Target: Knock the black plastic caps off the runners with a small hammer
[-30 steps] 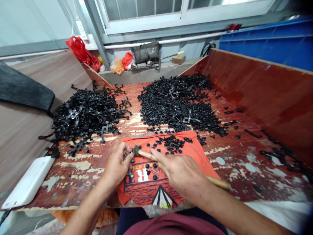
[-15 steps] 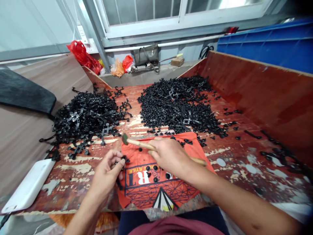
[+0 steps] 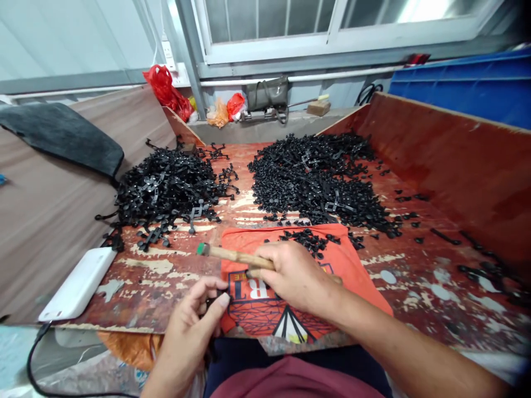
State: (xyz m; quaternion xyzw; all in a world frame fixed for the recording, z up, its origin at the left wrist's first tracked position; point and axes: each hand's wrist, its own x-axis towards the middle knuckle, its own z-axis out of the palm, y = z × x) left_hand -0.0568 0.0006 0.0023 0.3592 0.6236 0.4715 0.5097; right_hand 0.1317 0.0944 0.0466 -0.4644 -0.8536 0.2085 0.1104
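My left hand [image 3: 199, 309] is at the lower left edge of the orange printed cloth [image 3: 357, 287], its fingers closed on a small black plastic part [image 3: 216, 296], mostly hidden by the fingers. My right hand [image 3: 290, 271] is over the cloth, wrapped round a bamboo stick [image 3: 236, 256] with a green tip pointing left. A second, dark-tipped wooden length [image 3: 259, 274] shows below it in the same grip; whether the two are joined is hidden. Several loose black parts [image 3: 309, 241] lie on the cloth's far side, just beyond my right hand.
Large heaps of black parts lie at the left [image 3: 166, 188] and centre right [image 3: 311, 182] of the worn red-brown table [image 3: 153, 276]. A white power bank [image 3: 78, 282] with a cable rests at the left edge. Wooden boards [image 3: 435, 143] wall the sides; a blue crate [image 3: 456, 83] stands behind.
The view has shifted left. Small black parts seen in the cloth's middle are no longer visible there, and more lie at its far side. Both hands stay closed on what they hold.
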